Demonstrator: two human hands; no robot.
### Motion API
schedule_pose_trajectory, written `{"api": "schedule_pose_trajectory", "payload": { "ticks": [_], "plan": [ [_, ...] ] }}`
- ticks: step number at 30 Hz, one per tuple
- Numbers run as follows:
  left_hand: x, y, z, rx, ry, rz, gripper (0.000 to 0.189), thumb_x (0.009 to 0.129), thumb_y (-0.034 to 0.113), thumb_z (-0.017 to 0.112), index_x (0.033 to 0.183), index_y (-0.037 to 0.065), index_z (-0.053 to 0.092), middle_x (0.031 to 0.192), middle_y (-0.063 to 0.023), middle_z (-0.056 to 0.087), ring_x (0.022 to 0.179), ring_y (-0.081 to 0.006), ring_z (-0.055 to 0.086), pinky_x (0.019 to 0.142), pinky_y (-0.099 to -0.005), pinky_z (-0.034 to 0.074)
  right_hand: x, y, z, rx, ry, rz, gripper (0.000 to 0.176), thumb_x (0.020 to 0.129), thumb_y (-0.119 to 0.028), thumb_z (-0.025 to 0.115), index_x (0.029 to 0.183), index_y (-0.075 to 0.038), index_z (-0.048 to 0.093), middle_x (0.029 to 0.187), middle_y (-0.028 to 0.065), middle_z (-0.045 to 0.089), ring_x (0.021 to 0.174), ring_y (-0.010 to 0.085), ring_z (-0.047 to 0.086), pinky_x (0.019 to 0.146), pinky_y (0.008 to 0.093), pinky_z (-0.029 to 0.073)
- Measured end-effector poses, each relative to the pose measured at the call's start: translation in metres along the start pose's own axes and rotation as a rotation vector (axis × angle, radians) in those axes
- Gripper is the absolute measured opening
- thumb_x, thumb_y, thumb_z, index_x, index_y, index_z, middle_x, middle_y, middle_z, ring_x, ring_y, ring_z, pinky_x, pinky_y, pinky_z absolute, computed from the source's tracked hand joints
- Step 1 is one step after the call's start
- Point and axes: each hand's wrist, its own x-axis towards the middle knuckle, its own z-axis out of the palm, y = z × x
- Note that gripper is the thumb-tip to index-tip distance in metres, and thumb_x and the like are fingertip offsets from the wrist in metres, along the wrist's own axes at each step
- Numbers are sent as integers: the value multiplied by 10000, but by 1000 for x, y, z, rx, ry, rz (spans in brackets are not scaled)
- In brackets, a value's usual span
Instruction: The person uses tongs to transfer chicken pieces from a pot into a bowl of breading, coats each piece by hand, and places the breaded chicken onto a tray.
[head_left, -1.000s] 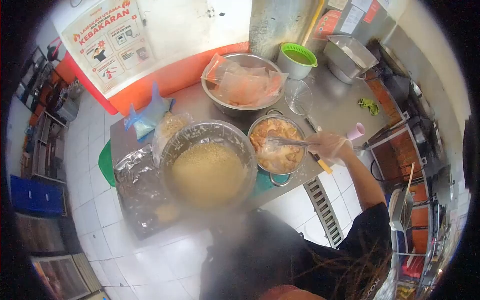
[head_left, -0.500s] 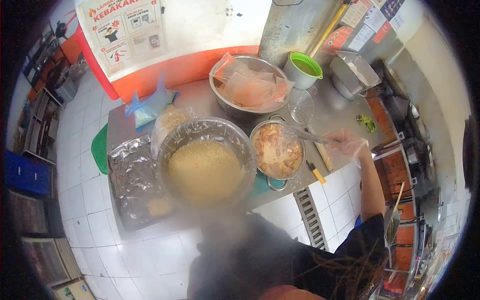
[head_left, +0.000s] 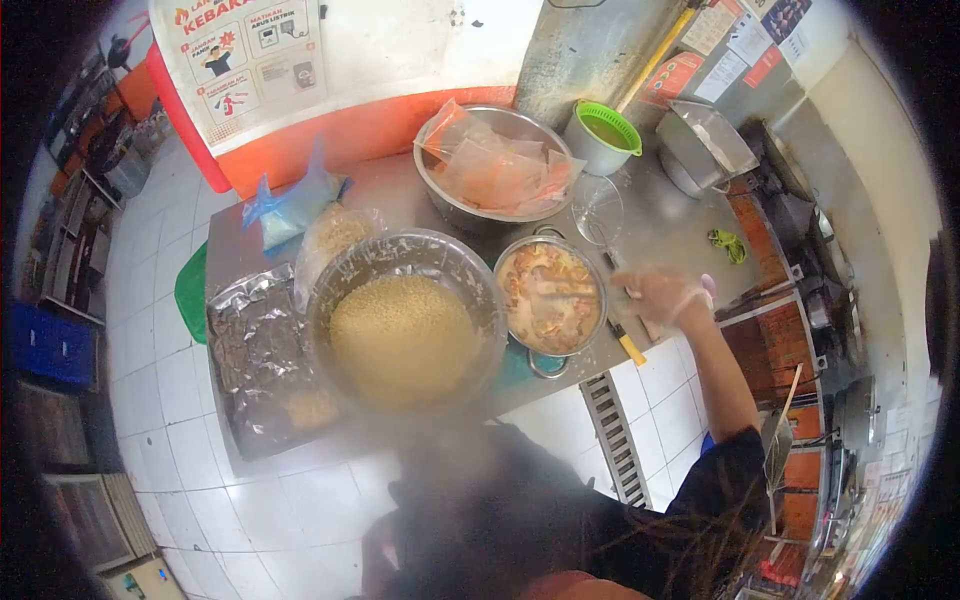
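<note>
My right hand [head_left: 668,295], in a clear plastic glove, hovers to the right of a two-handled metal pot [head_left: 503,322]. Its somewhat blurred fingers reach leftward and look apart, with no tool visible in them. Chunky pieces in a pale orange-brown liquid [head_left: 550,300] fill the pot. Close to the fingers lie a wooden stick [head_left: 651,329], partly covered by the hand, and a yellow-handled knife [head_left: 631,347]. Left of the pot stands a large metal bowl [head_left: 490,345] holding pale yellow grain-like crumbs [head_left: 405,335]. My left hand is out of view.
Behind are a metal basin [head_left: 438,195] with plastic packets [head_left: 500,172], a green-rimmed strainer container [head_left: 607,128] and a wire ring [head_left: 598,210]. A foil-lined tray [head_left: 262,350] is at left, by a blue bag [head_left: 300,210]. Stoves line the right side.
The long grey utensil that my right hand held over the pot is no longer visible in its grasp. That hand has shifted slightly left and down, and the camera view has moved slightly.
</note>
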Motion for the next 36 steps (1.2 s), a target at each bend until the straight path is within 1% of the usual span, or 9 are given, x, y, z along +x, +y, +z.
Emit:
{"api": "schedule_pose_trajectory", "payload": {
  "ticks": [9,10,13,15,17,23,26,32,36],
  "plan": [
    [-25,71,45,-18,106,15,385,919,445,508,1151,145,575,1093,-17,626,885,-178,585,780,-412,453,105,-17,-33,-298,-132,-273,281,794,-240,657,1064,-162,655,989,118,666,938,307,639,809,421,514],
    [8,47,24,-23,70,81,361,927,419,501,1156,150,572,1093,-13,615,849,-171,575,775,-366,448,115,-16,-26,-298,-106,-304,244,793,-220,649,1027,-151,667,983,112,670,924,308,643,795,419,519],
    [-5,50,31,-25,46,14,367,931,416,487,1170,149,567,1129,-16,599,866,-176,581,768,-378,457,135,-12,-14,-363,-50,-329,191,783,-173,626,960,-132,683,986,91,678,923,299,645,788,408,522],
    [61,-13,-19,15,17,44,375,932,411,485,1193,151,555,1109,-30,602,866,-182,584,758,-375,464,136,-11,-16,-399,-20,-352,184,773,-161,618,941,-125,684,982,88,680,932,291,643,794,404,519],
    [67,-30,-29,-9,-36,41,404,928,429,480,1224,162,545,1130,-56,591,878,-188,579,767,-370,470,127,-4,-29,-407,9,-403,187,762,-165,619,933,-121,682,964,98,680,936,284,642,799,404,515],
    [25,-47,-20,-124,-122,0,462,919,471,471,1277,183,528,1192,-97,562,903,-200,568,795,-364,476,90,10,-65,-278,-68,-275,195,768,-181,613,940,-122,684,958,90,679,961,272,636,805,411,511],
    [14,-29,-9,-71,-68,78,448,921,449,475,1271,173,523,1162,-84,574,895,-198,575,779,-367,477,98,-6,-54,-311,-169,-288,282,814,-280,618,1075,-183,661,985,98,663,978,289,619,824,425,497],
    [-24,26,23,-13,0,363,419,926,405,484,1260,153,514,1101,-58,596,880,-195,589,746,-374,477,143,-32,-36,-316,-403,-77,433,738,-299,695,1163,-240,638,1057,63,672,975,264,636,804,436,502],
    [1,53,18,-89,92,148,492,902,407,492,1332,169,466,1210,-99,559,878,-214,589,789,-381,469,155,-22,-30,-113,-477,-28,442,693,-265,691,1131,-220,653,914,69,689,826,274,644,694,416,505]
  ]
}}
